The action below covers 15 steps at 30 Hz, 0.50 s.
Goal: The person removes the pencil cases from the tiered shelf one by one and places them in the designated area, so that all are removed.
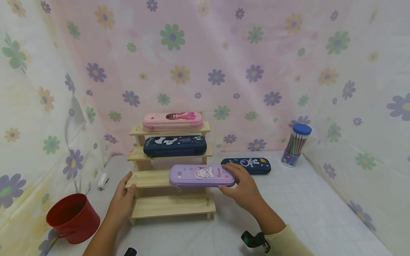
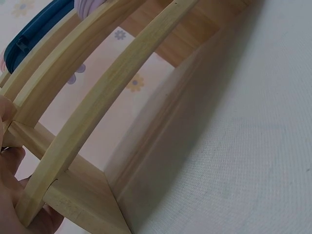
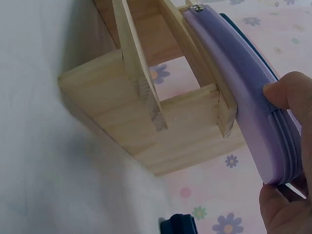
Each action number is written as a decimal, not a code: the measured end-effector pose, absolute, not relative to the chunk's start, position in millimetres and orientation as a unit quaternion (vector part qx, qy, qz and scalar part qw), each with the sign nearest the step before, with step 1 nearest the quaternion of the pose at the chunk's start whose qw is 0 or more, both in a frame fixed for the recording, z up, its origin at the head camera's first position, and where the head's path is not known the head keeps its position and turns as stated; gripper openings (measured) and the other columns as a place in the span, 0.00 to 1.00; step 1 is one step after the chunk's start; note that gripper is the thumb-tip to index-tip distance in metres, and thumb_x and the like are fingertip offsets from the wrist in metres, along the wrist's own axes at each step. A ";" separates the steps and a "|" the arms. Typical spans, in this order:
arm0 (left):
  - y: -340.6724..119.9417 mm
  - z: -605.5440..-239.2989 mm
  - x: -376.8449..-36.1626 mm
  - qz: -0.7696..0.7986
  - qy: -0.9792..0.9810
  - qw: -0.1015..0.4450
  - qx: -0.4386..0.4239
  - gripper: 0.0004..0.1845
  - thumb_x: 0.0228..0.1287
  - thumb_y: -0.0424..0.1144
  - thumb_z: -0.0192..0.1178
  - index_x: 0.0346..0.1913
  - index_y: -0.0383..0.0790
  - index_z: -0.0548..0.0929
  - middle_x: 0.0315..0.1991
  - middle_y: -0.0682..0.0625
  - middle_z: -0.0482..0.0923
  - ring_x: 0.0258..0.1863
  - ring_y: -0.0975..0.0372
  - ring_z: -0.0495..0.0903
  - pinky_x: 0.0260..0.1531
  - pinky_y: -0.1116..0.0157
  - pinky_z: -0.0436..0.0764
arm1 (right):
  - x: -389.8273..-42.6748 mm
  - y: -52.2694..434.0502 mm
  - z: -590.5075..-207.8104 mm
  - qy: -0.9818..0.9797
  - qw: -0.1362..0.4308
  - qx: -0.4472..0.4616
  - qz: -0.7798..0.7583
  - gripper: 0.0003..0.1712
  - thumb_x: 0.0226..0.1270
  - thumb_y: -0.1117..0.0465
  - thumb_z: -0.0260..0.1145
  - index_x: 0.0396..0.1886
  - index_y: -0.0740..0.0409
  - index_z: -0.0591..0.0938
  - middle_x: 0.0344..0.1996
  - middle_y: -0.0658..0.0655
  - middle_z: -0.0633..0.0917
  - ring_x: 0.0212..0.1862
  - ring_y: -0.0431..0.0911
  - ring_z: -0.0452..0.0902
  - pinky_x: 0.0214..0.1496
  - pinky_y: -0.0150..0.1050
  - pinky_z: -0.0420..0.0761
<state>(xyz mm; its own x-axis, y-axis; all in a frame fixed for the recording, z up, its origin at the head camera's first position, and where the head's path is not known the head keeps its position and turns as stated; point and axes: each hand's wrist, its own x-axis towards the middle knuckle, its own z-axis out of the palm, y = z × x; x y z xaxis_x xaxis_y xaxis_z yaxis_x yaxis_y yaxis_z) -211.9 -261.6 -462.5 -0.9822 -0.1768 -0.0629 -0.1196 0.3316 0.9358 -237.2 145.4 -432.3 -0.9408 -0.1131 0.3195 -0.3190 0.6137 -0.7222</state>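
Note:
A purple pencil case (image 1: 189, 175) with a cartoon character on its lid lies on the second step from the bottom of a wooden stepped rack (image 1: 173, 207), its right end jutting past the step. My right hand (image 1: 246, 188) holds that end, thumb (image 3: 287, 91) on the zipper side and fingers below in the right wrist view. With my left hand (image 1: 120, 201) I grip the left end of the same step. Above sit a dark blue panda pencil case (image 1: 179, 147) and, on the top step, a pink pencil case (image 1: 179, 125).
A navy astronaut pencil case (image 1: 256, 164) lies on the table right of the rack. Farther right stands a clear tub of pencils (image 1: 294, 145) with a blue lid. At left are a red bucket (image 1: 77, 220) and a small white stapler (image 1: 103, 181). Flowered cloth hangs behind.

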 end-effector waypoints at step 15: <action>-262.8 -462.0 -213.5 -0.572 -0.814 0.016 0.101 0.35 0.86 0.57 0.39 0.85 0.68 0.38 0.87 0.55 0.35 0.86 0.47 0.40 0.78 0.34 0.47 | -243.4 188.2 -444.5 -0.888 0.085 0.075 0.445 0.40 0.62 0.50 0.79 0.73 0.37 0.76 0.79 0.56 0.67 0.77 0.62 0.65 0.67 0.58 0.79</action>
<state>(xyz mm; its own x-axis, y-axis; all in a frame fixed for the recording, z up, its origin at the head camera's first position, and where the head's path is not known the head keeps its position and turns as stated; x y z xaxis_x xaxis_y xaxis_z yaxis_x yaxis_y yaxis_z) -213.5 -262.8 -462.0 -0.9791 -0.1831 -0.0889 -0.1457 0.3256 0.9342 -243.4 188.2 -444.5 -0.9741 -0.0573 0.2186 -0.2092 0.5935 -0.7772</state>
